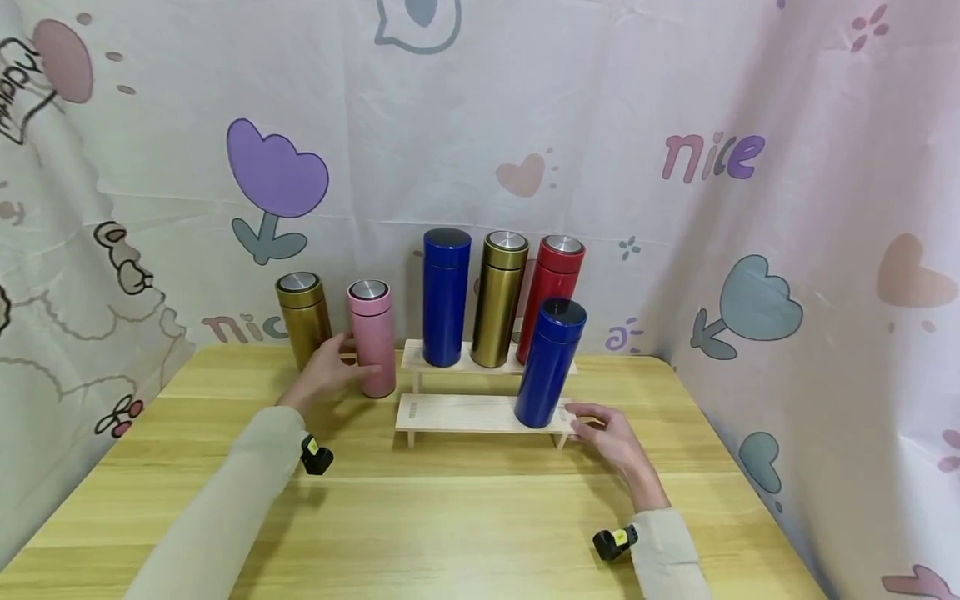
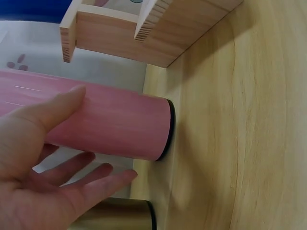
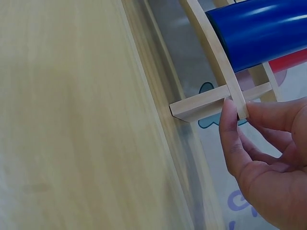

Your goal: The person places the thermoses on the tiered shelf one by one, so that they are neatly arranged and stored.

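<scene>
My left hand (image 1: pixel 327 372) is at the pink thermos flask (image 1: pixel 374 350), which stands upright on the table left of a wooden two-tier stand (image 1: pixel 461 412). In the left wrist view the thumb lies across the flask's front, while the other fingers (image 2: pixel 103 189) extend loosely beside it. A gold flask (image 1: pixel 303 321) stands just behind that hand. At the stand's right end, my right hand (image 1: pixel 611 433) pinches the edge of the lower shelf (image 3: pixel 218 50) between thumb and fingers. A blue flask (image 1: pixel 551 362) stands on this shelf near the right end.
On the upper shelf (image 1: pixel 412 357) stand a taller blue flask (image 1: pixel 446 304), a gold flask (image 1: pixel 498 308) and a red flask (image 1: pixel 555 265), the red one partly hidden by the front blue flask. A printed curtain (image 1: pixel 600 100) hangs behind the wooden table (image 1: pixel 450 525).
</scene>
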Tool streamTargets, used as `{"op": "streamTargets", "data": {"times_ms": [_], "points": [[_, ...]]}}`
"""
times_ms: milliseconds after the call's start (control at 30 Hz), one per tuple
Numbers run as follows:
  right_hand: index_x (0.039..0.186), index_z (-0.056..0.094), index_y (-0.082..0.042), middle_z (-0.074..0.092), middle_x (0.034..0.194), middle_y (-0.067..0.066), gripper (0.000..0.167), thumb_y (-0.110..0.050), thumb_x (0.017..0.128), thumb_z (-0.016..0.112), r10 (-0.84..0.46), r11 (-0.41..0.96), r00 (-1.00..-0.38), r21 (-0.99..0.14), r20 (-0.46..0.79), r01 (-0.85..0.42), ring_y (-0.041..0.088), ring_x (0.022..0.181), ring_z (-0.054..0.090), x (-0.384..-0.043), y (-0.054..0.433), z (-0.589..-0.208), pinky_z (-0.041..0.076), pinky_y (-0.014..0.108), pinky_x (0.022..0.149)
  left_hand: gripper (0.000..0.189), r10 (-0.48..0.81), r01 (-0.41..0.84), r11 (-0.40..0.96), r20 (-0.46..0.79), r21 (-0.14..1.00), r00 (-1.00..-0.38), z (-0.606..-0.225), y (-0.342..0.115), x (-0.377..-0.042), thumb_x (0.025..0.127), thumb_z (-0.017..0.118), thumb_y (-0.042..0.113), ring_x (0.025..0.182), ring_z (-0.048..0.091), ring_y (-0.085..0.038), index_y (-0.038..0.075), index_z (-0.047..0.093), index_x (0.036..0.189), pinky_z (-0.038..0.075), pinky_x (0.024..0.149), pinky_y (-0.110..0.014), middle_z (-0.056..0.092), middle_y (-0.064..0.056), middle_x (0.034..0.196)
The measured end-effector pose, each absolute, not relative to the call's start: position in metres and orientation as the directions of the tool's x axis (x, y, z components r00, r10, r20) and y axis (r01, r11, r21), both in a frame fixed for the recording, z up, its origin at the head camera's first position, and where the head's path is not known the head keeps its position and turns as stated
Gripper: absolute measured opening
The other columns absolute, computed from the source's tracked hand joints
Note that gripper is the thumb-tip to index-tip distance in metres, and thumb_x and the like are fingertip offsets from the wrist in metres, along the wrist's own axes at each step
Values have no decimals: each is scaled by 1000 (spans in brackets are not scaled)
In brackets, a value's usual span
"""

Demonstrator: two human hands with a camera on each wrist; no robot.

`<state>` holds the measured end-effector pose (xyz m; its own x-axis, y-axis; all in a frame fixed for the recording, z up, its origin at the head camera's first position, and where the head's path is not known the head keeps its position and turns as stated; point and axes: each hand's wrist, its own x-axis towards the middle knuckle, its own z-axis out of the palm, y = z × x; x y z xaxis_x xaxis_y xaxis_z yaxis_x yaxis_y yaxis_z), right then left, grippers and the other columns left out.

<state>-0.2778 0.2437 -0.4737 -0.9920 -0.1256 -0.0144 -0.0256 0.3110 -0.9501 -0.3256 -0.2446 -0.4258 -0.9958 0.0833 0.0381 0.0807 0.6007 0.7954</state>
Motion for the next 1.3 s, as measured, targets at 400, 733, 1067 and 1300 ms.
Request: {"op": "streamTargets", "data": {"times_ms": [400,733,1067,1300], "points": [[138,58,8,57,146,29,39,-3,101,62,-129,303,-992,-952,-4,-35,17,99,71,-277,240,-470,64,33,89,81,70,156,591,142,791,-987,-431,-247,-333,91,81,28,132,55,-48,-4,38,152,51,109,-60,54,-33,144],[139,58,8,56,146,29,40,-4,101,62,-127,306,-992,-952,-13,-26,20,102,71,-275,243,-471,63,35,90,82,74,158,582,141,798,-987,-433,-245,-331,90,82,26,131,56,-50,-7,39,152,54,105,-58,55,-35,143],[139,58,8,56,146,29,39,-2,101,61,-126,306,-992,-952,-13,-26,20,103,71,-274,243,-472,63,30,88,78,86,180,567,160,804,-983,-433,-248,-322,90,82,22,126,59,-50,-9,42,149,60,97,-53,58,-35,139],[139,58,8,56,146,29,39,-2,101,61,-129,295,-992,-955,-10,-29,18,101,71,-275,243,-470,64,30,88,78,90,191,569,171,799,-981,-429,-252,-315,89,83,23,125,60,-49,-7,43,149,61,95,-52,59,-33,139]]}}
